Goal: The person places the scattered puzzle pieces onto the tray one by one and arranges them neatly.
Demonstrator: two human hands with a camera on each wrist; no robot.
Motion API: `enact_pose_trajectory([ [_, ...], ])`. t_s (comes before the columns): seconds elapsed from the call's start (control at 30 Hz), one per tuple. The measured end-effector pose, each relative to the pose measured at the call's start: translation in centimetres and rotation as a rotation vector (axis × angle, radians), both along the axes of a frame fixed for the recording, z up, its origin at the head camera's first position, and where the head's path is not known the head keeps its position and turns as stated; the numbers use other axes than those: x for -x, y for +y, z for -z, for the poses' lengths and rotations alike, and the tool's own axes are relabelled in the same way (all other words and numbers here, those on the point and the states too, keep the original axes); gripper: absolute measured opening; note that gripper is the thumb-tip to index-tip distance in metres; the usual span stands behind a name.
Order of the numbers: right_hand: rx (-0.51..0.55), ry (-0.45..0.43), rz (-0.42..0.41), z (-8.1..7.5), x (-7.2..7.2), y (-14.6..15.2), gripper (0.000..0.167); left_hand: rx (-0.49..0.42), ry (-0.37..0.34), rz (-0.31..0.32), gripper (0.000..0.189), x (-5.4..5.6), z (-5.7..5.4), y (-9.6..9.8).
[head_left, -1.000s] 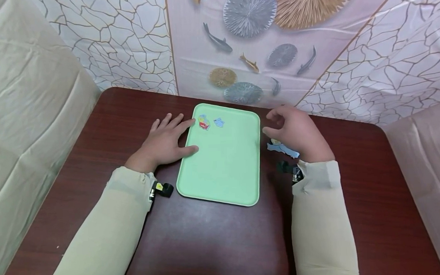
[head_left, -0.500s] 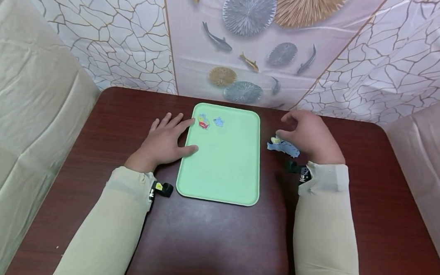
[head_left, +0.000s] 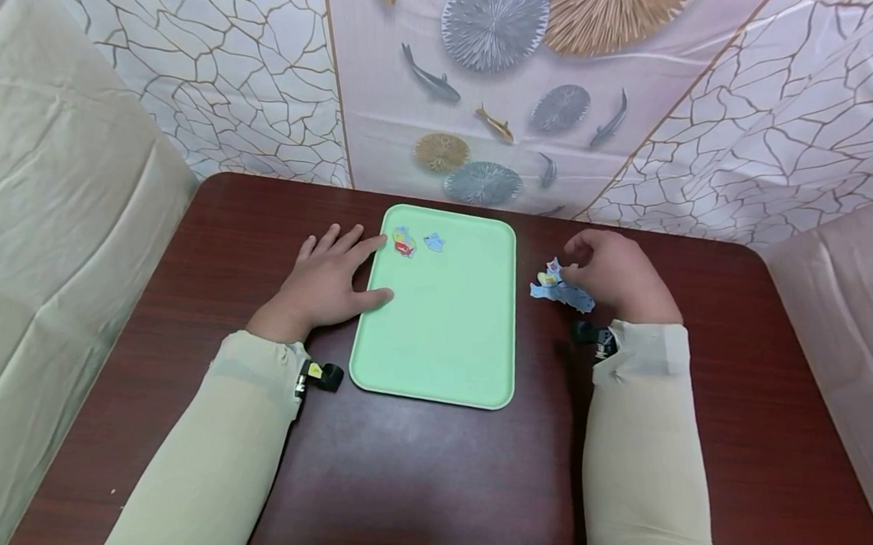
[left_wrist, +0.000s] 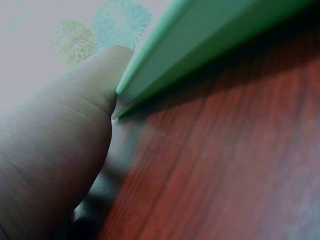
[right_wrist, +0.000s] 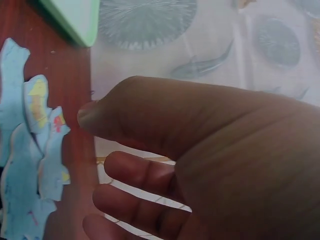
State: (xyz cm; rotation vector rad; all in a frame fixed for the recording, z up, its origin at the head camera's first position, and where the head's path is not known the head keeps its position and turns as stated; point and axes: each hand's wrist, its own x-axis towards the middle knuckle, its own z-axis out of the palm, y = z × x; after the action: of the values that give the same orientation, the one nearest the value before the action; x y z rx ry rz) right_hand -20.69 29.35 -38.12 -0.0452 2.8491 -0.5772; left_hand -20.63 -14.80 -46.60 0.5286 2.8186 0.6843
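Note:
My left hand (head_left: 326,285) lies with fingers spread at the left rim of a pale green tray (head_left: 440,346), thumb and index finger touching the rim. Two small cut-out pieces lie in the tray's upper left: a red and yellow printed piece (head_left: 404,242) and a light blue piece (head_left: 434,241). To the right of the tray, my right hand (head_left: 618,275) hovers at a small heap of light blue printed pieces (head_left: 567,295). In the right wrist view its thumb and loosely bent fingers stand apart with nothing between them. A yellow-marked piece (right_wrist: 36,102) lies among the blue ones.
The dark red-brown wooden table (head_left: 418,487) runs on both sides of the tray. Behind it hangs a printed cloth (head_left: 465,114) with fish and round shapes. A small black wrist camera (head_left: 327,376) sits at the left cuff.
My right hand has shifted right and slightly towards me from the tray's edge, uncovering more of the heap, including a red-marked piece. The left hand and the tray have stayed put.

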Motion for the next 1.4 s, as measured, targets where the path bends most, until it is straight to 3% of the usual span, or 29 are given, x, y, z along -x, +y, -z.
enact_pose_trajectory([
  [0.5, -0.018, -0.042, 0.041, 2.0, 0.7, 0.2, 0.036, -0.016, 0.001, 0.000, 0.094, -0.1, -0.1, -0.1],
  [1.4, -0.038, -0.014, 0.013, 2.6, 0.9, 0.7, 0.028, -0.011, -0.005, 0.000, 0.094, 0.0, -0.1, -0.1],
])
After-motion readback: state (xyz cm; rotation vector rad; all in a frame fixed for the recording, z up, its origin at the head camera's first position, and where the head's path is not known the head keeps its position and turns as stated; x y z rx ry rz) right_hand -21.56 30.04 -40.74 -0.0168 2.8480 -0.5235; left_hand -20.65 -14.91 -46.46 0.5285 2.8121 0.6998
